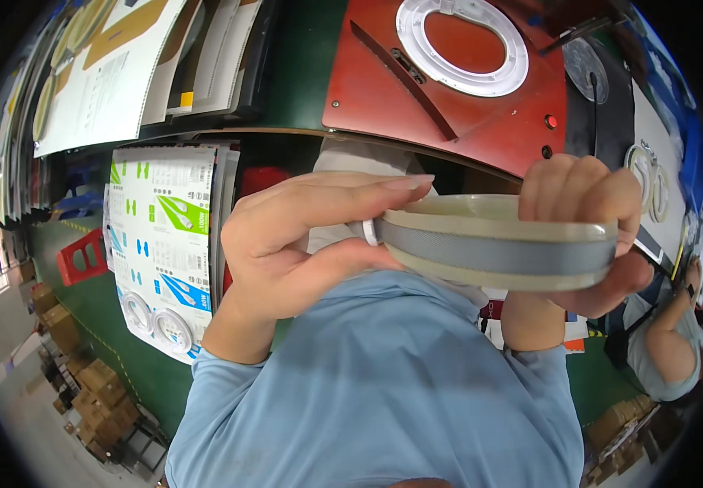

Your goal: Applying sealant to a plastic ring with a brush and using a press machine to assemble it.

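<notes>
The round lamp disc point(498, 244) lay edge-on, its width running left to right, gripped between the left hand point(303, 244) and right hand point(587, 220), fingers closed on opposite rims.

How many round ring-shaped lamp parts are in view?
2: one round lamp disc held edge-on between left hand and right hand; one white ring on the red fixture. Others may be hidden.

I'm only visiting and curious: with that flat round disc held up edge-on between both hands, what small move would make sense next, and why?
Probably tilt the round disc flat and lower it toward the red fixture. Both the left hand and right hand pinch its rim edge-on, and a similar white ring already lies flat there. That is only a guess.
</notes>
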`<state>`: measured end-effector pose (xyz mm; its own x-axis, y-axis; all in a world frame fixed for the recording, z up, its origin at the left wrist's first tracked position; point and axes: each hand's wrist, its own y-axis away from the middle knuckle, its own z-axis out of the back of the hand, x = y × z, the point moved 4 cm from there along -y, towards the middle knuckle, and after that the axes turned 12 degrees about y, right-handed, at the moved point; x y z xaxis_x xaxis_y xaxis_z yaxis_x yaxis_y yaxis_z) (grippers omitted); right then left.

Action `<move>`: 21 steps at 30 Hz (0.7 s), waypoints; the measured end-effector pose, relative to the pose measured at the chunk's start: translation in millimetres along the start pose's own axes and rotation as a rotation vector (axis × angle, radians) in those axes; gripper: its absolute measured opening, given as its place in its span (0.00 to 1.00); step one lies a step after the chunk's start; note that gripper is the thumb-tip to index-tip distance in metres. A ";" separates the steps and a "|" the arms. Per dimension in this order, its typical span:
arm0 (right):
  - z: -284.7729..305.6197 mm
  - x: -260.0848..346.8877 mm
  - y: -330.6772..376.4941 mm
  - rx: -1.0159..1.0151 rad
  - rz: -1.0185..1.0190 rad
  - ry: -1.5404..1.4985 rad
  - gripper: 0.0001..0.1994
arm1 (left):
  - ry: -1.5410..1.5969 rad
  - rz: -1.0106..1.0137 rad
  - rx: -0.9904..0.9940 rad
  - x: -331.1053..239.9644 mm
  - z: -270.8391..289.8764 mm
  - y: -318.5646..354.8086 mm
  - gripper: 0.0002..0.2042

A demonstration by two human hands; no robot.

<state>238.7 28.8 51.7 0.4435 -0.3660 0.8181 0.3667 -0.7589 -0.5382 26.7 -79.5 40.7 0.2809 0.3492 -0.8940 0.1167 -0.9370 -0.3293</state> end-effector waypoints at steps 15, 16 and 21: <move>75.5 5.2 3.7 -0.083 -0.090 0.288 0.27 | -0.620 -0.341 0.347 -0.1 -16.5 -43.7 0.17; 106.2 2.5 1.4 -0.204 -0.081 0.552 0.19 | -0.610 -0.305 0.335 4.6 -16.7 -42.6 0.17; 209.9 -23.8 12.8 -0.422 -0.181 1.689 0.15 | -0.528 -0.188 0.306 22.5 -11.2 -37.1 0.15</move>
<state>404.5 140.8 -17.1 -0.9392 -0.1698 0.2985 -0.0300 -0.8253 -0.5639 39.4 -36.7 36.2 -0.2340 0.5281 -0.8163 -0.1812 -0.8486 -0.4971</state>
